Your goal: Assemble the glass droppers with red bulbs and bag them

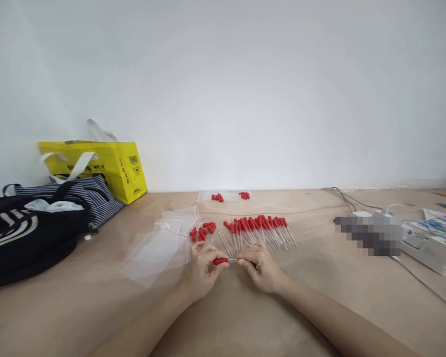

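Note:
Between my hands, level above the table, is a clear thin tube [233, 261] with a red rubber bulb [220, 261] on its left end. My left hand [203, 270] pinches the bulb between thumb and fingers. The tube's right part is in the closed fingers of my right hand [259, 267]. Just beyond lies a row of red-capped clear droppers [262, 229], with several bare tubes [227, 241] at its left end. Loose red bulbs [202, 232] sit near my left fingers.
Clear zip bags [154, 253] overlap at left. Another bag with red pieces [230, 197] lies by the wall. A yellow bag [132, 173], striped bag [96, 201] and black bag [33, 243] stand far left. A white device [429, 252], cables and papers [444, 223] are at right.

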A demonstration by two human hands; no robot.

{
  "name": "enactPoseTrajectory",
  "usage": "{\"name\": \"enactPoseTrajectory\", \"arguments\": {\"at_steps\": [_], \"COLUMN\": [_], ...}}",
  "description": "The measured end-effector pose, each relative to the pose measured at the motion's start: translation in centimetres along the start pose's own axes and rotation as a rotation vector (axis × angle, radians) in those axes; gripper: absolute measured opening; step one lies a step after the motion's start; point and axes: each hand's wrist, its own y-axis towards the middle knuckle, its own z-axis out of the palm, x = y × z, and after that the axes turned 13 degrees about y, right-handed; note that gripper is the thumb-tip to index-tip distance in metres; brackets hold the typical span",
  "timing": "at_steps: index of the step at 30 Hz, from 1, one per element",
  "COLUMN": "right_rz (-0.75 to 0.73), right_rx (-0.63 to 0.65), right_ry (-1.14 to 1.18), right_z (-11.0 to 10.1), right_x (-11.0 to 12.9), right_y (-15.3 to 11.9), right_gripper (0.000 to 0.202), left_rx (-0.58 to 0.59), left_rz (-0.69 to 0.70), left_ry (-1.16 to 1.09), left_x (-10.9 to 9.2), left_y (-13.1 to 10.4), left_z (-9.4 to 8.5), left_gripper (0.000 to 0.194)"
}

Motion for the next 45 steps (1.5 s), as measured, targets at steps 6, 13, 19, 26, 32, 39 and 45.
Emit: {"name": "enactPoseTrajectory", "arguments": {"at_steps": [6, 13, 19, 26, 32, 39, 45], "right_rz": [-0.035, -0.035, 0.144, 0.405, 0.438, 0.497, 0.412], "right_rx": [0.033, 0.108, -0.064, -0.389, -0.325, -0.279, -0.264], "right_ry": [-0.027, -0.197, -0.224, -0.386, -0.506, -0.54, -0.536], "right_z": [-0.1, -1.3, -0.8, 0.8, 2.3, 2.5, 2.7], "right_x": [0.0, 0.7, -0.4, -1.7, -1.3, -1.7, -1.2], "right_y": [0.0, 0.2, 0.5, 2.6, 4.0, 4.5, 4.7], "right_gripper": [0.029, 0.021, 0.022, 0.02, 0.017, 0.017, 0.021], "left_rx": [0.098, 0.119, -0.079, -0.087, -0.074, -0.048, -0.054], "left_rz": [-0.021, -0.04, -0.187, -0.347, -0.306, -0.317, -0.33], "left_ry": [-0.063, -0.029, 0.061, 0.27, 0.282, 0.286, 0.314], "left_x": [-0.1, 0.5, 1.8, 3.0, 3.0, 3.3, 3.1], "left_y": [0.0, 0.5, 0.8, 0.9, 0.7, 0.6, 0.7], "left_z": [-0.1, -0.6, -0.8, -0.7, -0.5, -0.3, -0.3], "left_gripper": [0.011, 0.015, 0.029, 0.014, 0.011, 0.01, 0.01]}}
